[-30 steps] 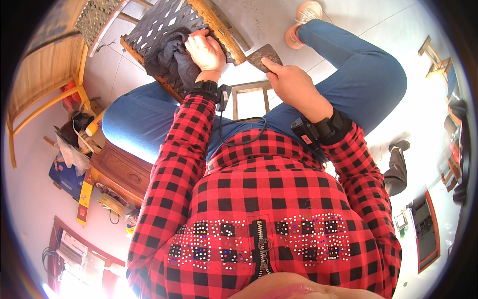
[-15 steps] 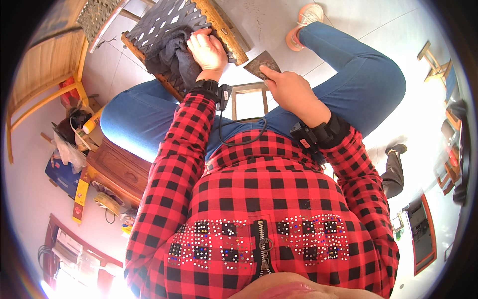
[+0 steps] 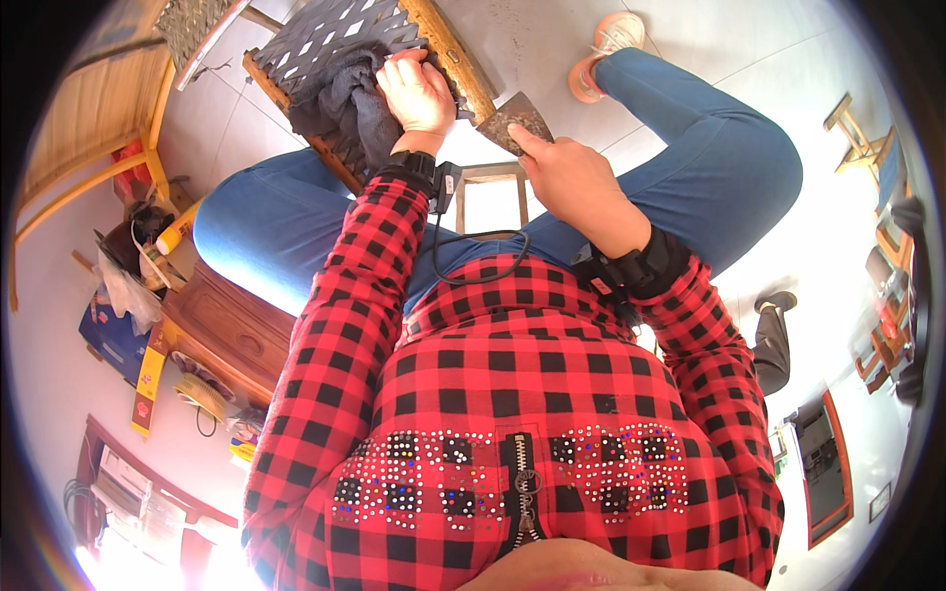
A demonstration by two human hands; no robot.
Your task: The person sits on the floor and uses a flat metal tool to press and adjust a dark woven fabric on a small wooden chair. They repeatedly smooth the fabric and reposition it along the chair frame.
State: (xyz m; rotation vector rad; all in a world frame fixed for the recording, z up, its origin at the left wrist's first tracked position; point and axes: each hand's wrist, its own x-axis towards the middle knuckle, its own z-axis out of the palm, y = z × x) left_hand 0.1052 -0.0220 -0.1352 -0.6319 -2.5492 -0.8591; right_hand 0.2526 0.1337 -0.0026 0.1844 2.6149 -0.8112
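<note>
My left hand [image 3: 416, 98] lies with curled fingers on a dark grey cloth [image 3: 345, 113], gripping it near the wooden edge of a tilted frame with woven dark strapping [image 3: 325, 44]. My right hand [image 3: 576, 187] is closed on a flat, dark, mottled metal blade [image 3: 501, 123], its index finger stretched onto the face. The blade's handle is hidden in the hand. The blade's upper left end is close to the right end of the frame's wooden rail [image 3: 463, 84]. Both hands are above my parted knees.
A small wooden stool [image 3: 478, 172] stands between my legs. At left are a wooden chair [image 3: 89, 138], a carved brown cabinet [image 3: 236, 330] and assorted bags [image 3: 138, 286]. Folding wooden seats [image 3: 857, 138] stand at right. Another person's dark-trousered leg [image 3: 774, 350] shows at lower right.
Both hands have edged slightly upward in the picture, and the blade has shifted a little leftward. My left hand still holds the cloth, which moved slightly with the frame.
</note>
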